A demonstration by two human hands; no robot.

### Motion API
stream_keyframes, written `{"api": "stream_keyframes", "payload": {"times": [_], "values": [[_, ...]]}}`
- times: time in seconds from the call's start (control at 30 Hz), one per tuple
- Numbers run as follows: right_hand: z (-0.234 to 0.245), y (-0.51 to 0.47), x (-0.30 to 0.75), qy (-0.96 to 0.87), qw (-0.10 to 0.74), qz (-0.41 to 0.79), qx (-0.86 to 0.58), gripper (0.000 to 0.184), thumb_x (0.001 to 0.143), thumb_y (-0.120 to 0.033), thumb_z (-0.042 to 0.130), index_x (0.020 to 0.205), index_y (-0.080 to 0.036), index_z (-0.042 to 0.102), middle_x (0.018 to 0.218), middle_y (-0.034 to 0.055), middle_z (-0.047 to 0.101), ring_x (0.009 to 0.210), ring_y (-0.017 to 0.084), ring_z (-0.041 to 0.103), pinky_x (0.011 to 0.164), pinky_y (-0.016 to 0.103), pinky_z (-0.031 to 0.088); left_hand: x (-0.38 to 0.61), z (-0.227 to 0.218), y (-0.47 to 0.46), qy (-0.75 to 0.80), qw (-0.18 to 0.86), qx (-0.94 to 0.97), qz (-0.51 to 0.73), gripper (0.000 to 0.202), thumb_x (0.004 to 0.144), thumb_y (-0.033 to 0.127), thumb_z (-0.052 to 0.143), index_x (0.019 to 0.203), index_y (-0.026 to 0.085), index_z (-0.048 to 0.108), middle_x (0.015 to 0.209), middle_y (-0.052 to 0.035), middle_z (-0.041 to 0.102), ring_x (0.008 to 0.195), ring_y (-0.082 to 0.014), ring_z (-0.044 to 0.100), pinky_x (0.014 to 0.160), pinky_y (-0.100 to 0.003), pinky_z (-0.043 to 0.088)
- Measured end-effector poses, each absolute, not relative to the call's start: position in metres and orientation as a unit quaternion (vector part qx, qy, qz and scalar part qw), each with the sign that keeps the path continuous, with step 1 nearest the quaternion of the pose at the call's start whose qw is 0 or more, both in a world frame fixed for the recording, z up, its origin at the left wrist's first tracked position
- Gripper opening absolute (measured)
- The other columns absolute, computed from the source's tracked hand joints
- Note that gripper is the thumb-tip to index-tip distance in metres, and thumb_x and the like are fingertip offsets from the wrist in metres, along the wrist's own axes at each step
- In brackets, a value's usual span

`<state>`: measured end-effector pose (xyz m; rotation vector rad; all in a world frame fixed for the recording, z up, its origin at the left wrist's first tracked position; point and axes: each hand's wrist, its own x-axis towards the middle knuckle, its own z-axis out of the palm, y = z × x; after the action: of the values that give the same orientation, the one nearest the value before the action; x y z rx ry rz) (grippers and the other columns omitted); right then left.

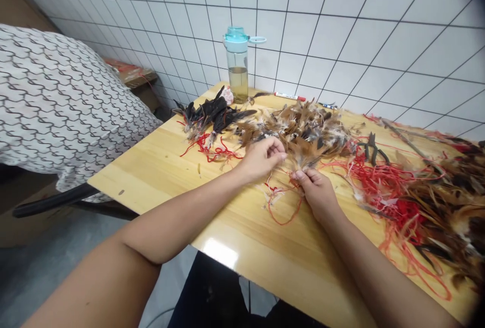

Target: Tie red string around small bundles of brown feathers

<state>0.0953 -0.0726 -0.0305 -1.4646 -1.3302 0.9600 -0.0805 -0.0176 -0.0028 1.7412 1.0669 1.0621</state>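
Note:
My right hand point(317, 189) pinches the base of a small bunch of brown feathers point(303, 155), its tips pointing away from me. Red yarn point(284, 223) loops down from beside those fingers onto the table, with pale feather bits near it. To the left, my left hand point(263, 158) is raised slightly over the tabletop, fingers curled and thumb against fingertip. Whatever it may hold is too small to make out. Just beyond both hands spreads a pile of brown and white feathers point(299, 121).
Black feather bunches point(214, 115) with red yarn lie at the back left, beside a water bottle point(238, 73). A red-capped marker point(290, 96) lies near the tiled wall. Pliers point(373, 151), tangled red yarn point(382, 181) and more brown feathers point(450, 206) cover the right side. A patterned cloth point(68, 100) is at left.

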Motion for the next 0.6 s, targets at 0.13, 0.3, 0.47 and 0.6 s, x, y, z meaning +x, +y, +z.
{"api": "stream_keyframes", "payload": {"times": [0.13,0.3,0.47,0.6], "values": [[-0.024,-0.075,0.094,-0.506,0.474,0.390,-0.606,0.051,0.066,-0.068,0.065,0.069,-0.017,0.067,0.071,0.0049,0.066,0.069,0.017,0.055,0.069,0.032,0.045,-0.110,0.002,0.008,0.512,0.208,0.704,0.447,0.006,0.080,0.015,0.058,0.082,0.017,0.062,0.083,-0.0016,0.061,0.074,-0.0118,0.054,0.073,-0.026,0.044],[-0.019,-0.077,0.094,-0.499,0.474,0.398,-0.607,0.056,0.064,-0.073,0.065,0.069,-0.017,0.065,0.070,0.0046,0.064,0.069,0.017,0.055,0.066,0.031,0.044,-0.134,-0.001,0.027,0.578,0.083,0.740,0.334,0.009,0.080,0.015,0.058,0.079,0.017,0.066,0.083,-0.0048,0.062,0.084,-0.0175,0.055,0.083,-0.031,0.044],[-0.021,-0.075,0.096,-0.496,0.478,0.398,-0.606,0.059,0.062,-0.075,0.065,0.070,-0.016,0.066,0.070,0.0054,0.066,0.068,0.018,0.055,0.067,0.032,0.044,-0.129,-0.012,0.025,0.551,0.079,0.782,0.281,0.018,0.081,0.033,0.064,0.086,0.017,0.068,0.091,-0.0079,0.064,0.092,-0.0226,0.055,0.087,-0.036,0.042],[-0.022,-0.075,0.096,-0.500,0.476,0.393,-0.607,0.059,0.062,-0.076,0.064,0.069,-0.017,0.066,0.068,0.0047,0.066,0.067,0.018,0.055,0.069,0.033,0.044,-0.125,-0.013,0.022,0.540,0.042,0.793,0.280,0.009,0.081,0.023,0.059,0.079,0.017,0.066,0.089,-0.0084,0.062,0.090,-0.0219,0.053,0.087,-0.036,0.040]]}}
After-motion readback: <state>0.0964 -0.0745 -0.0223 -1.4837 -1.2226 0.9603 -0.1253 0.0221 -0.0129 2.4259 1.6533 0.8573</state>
